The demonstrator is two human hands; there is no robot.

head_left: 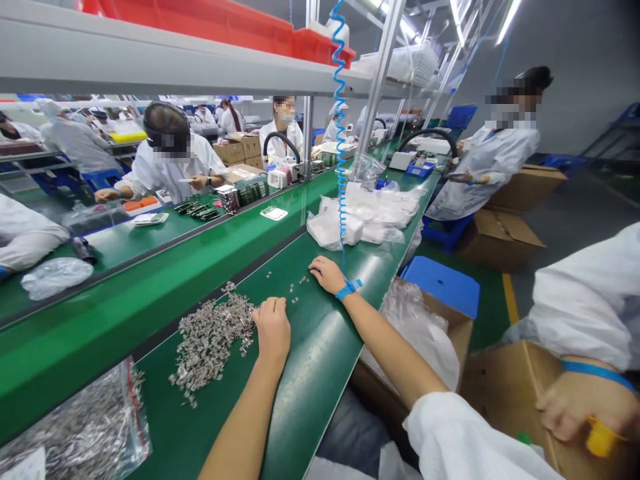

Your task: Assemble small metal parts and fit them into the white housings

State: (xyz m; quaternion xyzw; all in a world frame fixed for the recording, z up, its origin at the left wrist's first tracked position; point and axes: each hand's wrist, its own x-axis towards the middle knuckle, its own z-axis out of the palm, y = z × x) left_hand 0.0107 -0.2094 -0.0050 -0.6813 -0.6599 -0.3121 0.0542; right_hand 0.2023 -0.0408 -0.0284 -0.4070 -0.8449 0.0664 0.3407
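Observation:
A heap of small metal clip-like parts lies on the green bench. At its right edge my left hand rests with the fingers curled and pressed together. Its fingertips touch or nearly touch the heap, and anything between them is hidden. My right hand, wearing a blue wrist strap with a coiled cord, is farther back, its fingers bent down to the bench. What those fingertips pinch, if anything, is too small to make out. Several loose metal parts are scattered between the two hands.
A zip bag of similar parts lies at front left. White plastic bags are piled behind my right hand. Beyond a raised green strip, people work at another bench. A co-worker's hand is over a cardboard box at right.

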